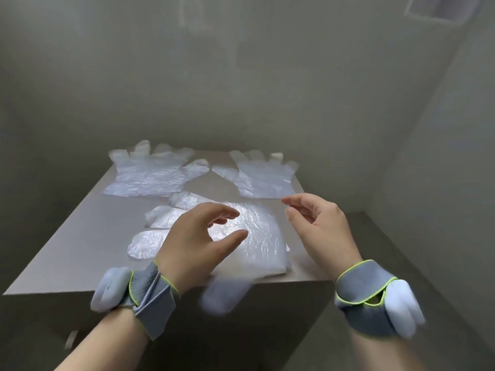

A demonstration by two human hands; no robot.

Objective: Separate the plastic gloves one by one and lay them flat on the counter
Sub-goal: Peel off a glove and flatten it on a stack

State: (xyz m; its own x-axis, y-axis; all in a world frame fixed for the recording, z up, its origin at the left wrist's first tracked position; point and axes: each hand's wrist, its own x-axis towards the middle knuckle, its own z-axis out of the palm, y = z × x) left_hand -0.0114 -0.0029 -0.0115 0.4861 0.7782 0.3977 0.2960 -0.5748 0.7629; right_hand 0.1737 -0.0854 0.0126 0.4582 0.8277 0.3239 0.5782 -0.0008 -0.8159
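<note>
The plastic gloves (150,175) are thin, clear film, crinkled and glossy where light strikes. The tabletop (80,236) looks smooth and matt. Both wrist straps (152,293) are woven grey cloth.

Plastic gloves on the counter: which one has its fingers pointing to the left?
The near glove, partly under the left hand. The far-left glove and far-right glove point fingers toward the wall.

Three clear, crinkled plastic gloves lie flat on the grey-beige desk (80,236). The far-left glove (150,175) and the far-right glove (263,178) point their fingers toward the wall. The nearer glove (262,236) points its fingers left. Over it hover both hands, the left hand (198,236) and the right hand (318,226), fingers loosely curved and holding nothing. Grey fabric wrist bands (152,295) edged in lime green wrap both wrists.
</note>
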